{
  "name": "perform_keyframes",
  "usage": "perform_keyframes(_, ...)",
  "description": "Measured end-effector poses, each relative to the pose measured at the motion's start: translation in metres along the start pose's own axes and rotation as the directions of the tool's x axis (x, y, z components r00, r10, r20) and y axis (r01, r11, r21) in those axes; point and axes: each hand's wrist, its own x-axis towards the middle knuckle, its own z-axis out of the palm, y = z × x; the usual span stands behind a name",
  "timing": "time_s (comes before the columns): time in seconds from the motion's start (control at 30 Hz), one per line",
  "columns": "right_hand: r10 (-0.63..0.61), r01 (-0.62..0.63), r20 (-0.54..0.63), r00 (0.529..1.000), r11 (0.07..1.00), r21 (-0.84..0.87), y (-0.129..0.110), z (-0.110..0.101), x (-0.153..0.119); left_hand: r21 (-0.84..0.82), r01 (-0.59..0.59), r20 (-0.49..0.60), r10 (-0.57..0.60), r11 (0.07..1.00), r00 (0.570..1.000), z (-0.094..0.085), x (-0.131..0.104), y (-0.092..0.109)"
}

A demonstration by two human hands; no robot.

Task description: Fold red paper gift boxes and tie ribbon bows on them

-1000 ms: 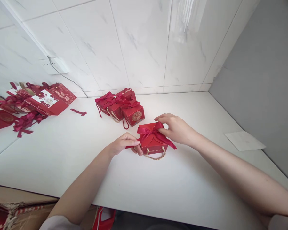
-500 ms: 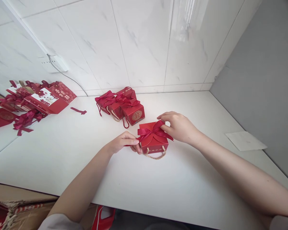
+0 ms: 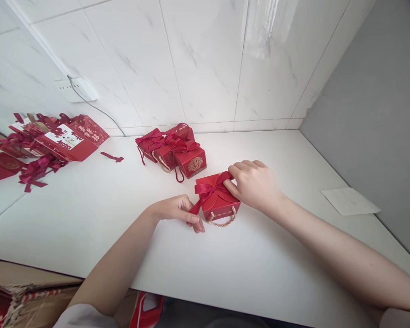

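Observation:
A red gift box (image 3: 216,208) with curved top flaps and a gold rope handle (image 3: 225,223) stands on the white table. Across its top lies a bow of dark red ribbon (image 3: 210,188). At the box's left, my left hand (image 3: 179,213) pinches a ribbon tail between thumb and fingers. My right hand (image 3: 254,184) is closed on the ribbon at the box's right upper corner, thumb toward the bow. The ribbon's right end is hidden by that hand.
Several red boxes with bows (image 3: 191,160) stand behind, against the tiled wall. More red boxes and ribbons (image 3: 71,141) are piled at the left, with a loose ribbon piece (image 3: 112,157) beside them. A white paper (image 3: 350,201) lies at the right; a cardboard carton (image 3: 37,300) stands below the front edge.
My left hand has moved slightly toward me, drawing the ribbon tail down. My right hand has turned and closed over the ribbon's right side.

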Motion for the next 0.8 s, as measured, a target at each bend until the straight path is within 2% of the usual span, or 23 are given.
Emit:
perform_keyframes(0.07, -0.008, 0.007, -0.019, 1.000, 1.000, -0.026, -0.002, 0.002, -0.001, 0.022, -0.007, 0.041, 0.006, 1.000, 0.999, -0.004, -0.003, -0.001)
perform_keyframes(0.1, -0.009, 0.008, -0.020, 1.000, 0.999, -0.032, -0.003, 0.002, -0.002, 0.025, -0.041, -0.004, 0.041, 0.999, 0.999, -0.006, -0.004, -0.001)
perform_keyframes(0.13, -0.007, 0.006, -0.018, 1.000, 0.999, -0.036, -0.004, 0.002, -0.002, 0.035, -0.095, -0.108, 0.098, 0.995, 0.989, -0.009, -0.005, -0.001)
perform_keyframes(0.17, -0.003, 0.003, -0.013, 1.000, 0.999, -0.038, -0.004, 0.001, -0.002, 0.067, -0.169, -0.265, 0.181, 0.983, 0.947, -0.010, -0.006, -0.001)
perform_keyframes(0.2, 0.002, -0.002, -0.005, 1.000, 0.999, -0.037, -0.005, 0.000, -0.002, 0.137, -0.241, -0.434, 0.277, 0.961, 0.857, -0.011, -0.006, -0.001)
perform_keyframes(0.23, 0.009, -0.009, 0.004, 1.000, 0.999, -0.034, -0.005, -0.002, -0.002, 0.237, -0.289, -0.575, 0.374, 0.927, 0.728, -0.010, -0.005, -0.001)
perform_keyframes(0.27, 0.016, -0.016, 0.015, 1.000, 0.999, -0.028, -0.005, -0.004, -0.002, 0.350, -0.303, -0.661, 0.463, 0.886, 0.591, -0.009, -0.003, 0.000)
perform_keyframes(0.3, 0.026, -0.025, 0.023, 0.999, 0.999, -0.024, -0.005, -0.006, -0.002, 0.458, -0.291, -0.690, 0.542, 0.840, 0.480, -0.005, -0.001, 0.000)
perform_keyframes(0.33, 0.036, -0.035, 0.029, 0.999, 0.999, -0.022, -0.005, -0.009, -0.002, 0.549, -0.266, -0.682, 0.608, 0.793, 0.405, -0.001, 0.001, 0.001)
perform_keyframes(0.37, 0.046, -0.045, 0.033, 0.998, 0.999, -0.026, -0.006, -0.011, -0.002, 0.623, -0.239, -0.658, 0.664, 0.745, 0.354, 0.004, 0.004, 0.002)
perform_keyframes(0.43, 0.060, -0.058, 0.041, 0.997, 0.997, -0.049, -0.007, -0.016, -0.003, 0.738, -0.191, -0.593, 0.758, 0.647, 0.273, 0.015, 0.010, 0.004)
perform_keyframes(0.5, 0.072, -0.067, 0.065, 0.995, 0.995, -0.077, -0.010, -0.023, -0.006, 0.861, -0.115, -0.473, 0.863, 0.496, 0.178, 0.026, 0.014, 0.006)
perform_keyframes(0.53, 0.083, -0.075, 0.091, 0.992, 0.993, -0.086, -0.012, -0.028, -0.008, 0.921, -0.058, -0.374, 0.916, 0.385, 0.148, 0.030, 0.015, 0.007)
perform_keyframes(0.57, 0.095, -0.084, 0.122, 0.988, 0.992, -0.093, -0.015, -0.034, -0.011, 0.965, 0.005, -0.259, 0.956, 0.261, 0.136, 0.034, 0.015, 0.007)
perform_keyframes(0.63, 0.123, -0.102, 0.218, 0.968, 0.989, -0.106, -0.020, -0.047, -0.020, 0.989, 0.143, -0.066, 0.986, 0.044, 0.155, 0.038, 0.016, 0.008)
perform_keyframes(0.67, 0.112, -0.086, 0.258, 0.960, 0.990, -0.113, -0.022, -0.054, -0.024, 0.977, 0.212, -0.020, 0.986, -0.017, 0.168, 0.039, 0.016, 0.009)
perform_keyframes(0.7, 0.088, -0.057, 0.288, 0.954, 0.992, -0.115, -0.024, -0.060, -0.029, 0.960, 0.279, -0.015, 0.985, -0.034, 0.172, 0.040, 0.016, 0.009)
perform_keyframes(0.8, -0.004, 0.037, 0.336, 0.942, 0.995, -0.090, -0.028, -0.071, -0.038, 0.911, 0.412, -0.116, 0.976, 0.031, 0.183, 0.039, 0.018, 0.008)
